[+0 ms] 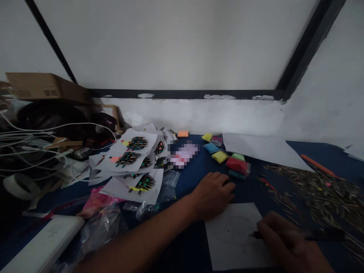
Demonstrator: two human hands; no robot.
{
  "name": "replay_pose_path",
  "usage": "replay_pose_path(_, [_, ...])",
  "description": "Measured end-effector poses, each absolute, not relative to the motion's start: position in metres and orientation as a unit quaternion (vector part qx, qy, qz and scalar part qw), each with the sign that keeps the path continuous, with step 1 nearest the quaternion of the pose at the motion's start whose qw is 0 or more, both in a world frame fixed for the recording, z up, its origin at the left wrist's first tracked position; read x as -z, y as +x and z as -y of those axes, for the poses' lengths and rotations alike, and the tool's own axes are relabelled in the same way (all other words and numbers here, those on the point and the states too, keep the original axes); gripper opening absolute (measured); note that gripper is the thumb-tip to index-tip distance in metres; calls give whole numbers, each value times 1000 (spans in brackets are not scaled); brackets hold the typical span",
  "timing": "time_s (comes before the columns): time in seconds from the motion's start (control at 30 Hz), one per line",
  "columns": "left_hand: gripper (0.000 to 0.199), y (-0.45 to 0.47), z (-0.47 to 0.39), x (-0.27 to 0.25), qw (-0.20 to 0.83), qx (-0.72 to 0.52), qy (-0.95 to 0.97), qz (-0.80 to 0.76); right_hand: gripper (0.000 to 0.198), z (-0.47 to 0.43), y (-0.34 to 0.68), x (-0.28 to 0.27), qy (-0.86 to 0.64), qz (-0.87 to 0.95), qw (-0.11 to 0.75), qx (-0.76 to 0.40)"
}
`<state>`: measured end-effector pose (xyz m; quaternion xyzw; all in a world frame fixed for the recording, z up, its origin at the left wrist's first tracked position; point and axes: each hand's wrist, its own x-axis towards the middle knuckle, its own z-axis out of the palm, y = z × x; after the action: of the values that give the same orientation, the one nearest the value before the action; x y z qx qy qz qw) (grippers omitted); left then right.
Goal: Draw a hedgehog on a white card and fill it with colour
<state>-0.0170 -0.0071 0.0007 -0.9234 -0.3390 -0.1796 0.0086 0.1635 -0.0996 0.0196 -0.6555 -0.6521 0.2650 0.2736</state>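
Note:
A white sheet of paper (216,242) lies on the blue table, with a faint rounded pencil-like drawing (240,227) filled with rows of short marks. My left hand (214,195) rests palm down at the sheet's upper left edge, fingers spread and slightly bent, holding nothing. In my right hand (280,237) is a dark pen (256,235), its tip at the right part of the drawing. Motion blurs the right hand and the pen's rear end. Beyond my left hand lie several colored clay packets, among them a red one (236,165) and a yellow one (219,156).
Striped sunflower seeds (327,197) spread across the right side, near an orange tool (320,165). To the left, paper sheets (139,132) carry seed-covered animal figures. White cables (57,131), plastic bags (101,227), a white device (45,244) and a cardboard box (34,85) crowd the left.

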Motion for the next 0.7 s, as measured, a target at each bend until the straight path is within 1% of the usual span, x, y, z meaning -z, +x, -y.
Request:
replay_pose_path(0.1, [27, -18, 7, -2, 6, 174, -925, 338, 31, 99, 163, -22, -655, 655, 251, -281])
replay_pose_path(0.2, [26, -18, 7, -3, 4, 173, -926, 336, 30, 102, 158, -24, -678, 627, 280, -262])
replay_pose_path(0.33, [26, -18, 5, -4, 13, 165, -930, 328, 32, 105, 155, -24, -653, 623, 315, -294])
replay_pose_path(0.47, [26, -19, 3, -4, 25, 153, -936, 315, 34, 102, 161, -22, -636, 631, 303, -325])
replay_pose_path(0.57, [26, -19, 2, -4, 27, 152, -938, 310, 35, 101, 164, -22, -627, 624, 316, -341])
replay_pose_path(0.7, [26, -20, 2, -4, 28, 149, -939, 309, 32, 102, 166, -24, -612, 639, 327, -332])
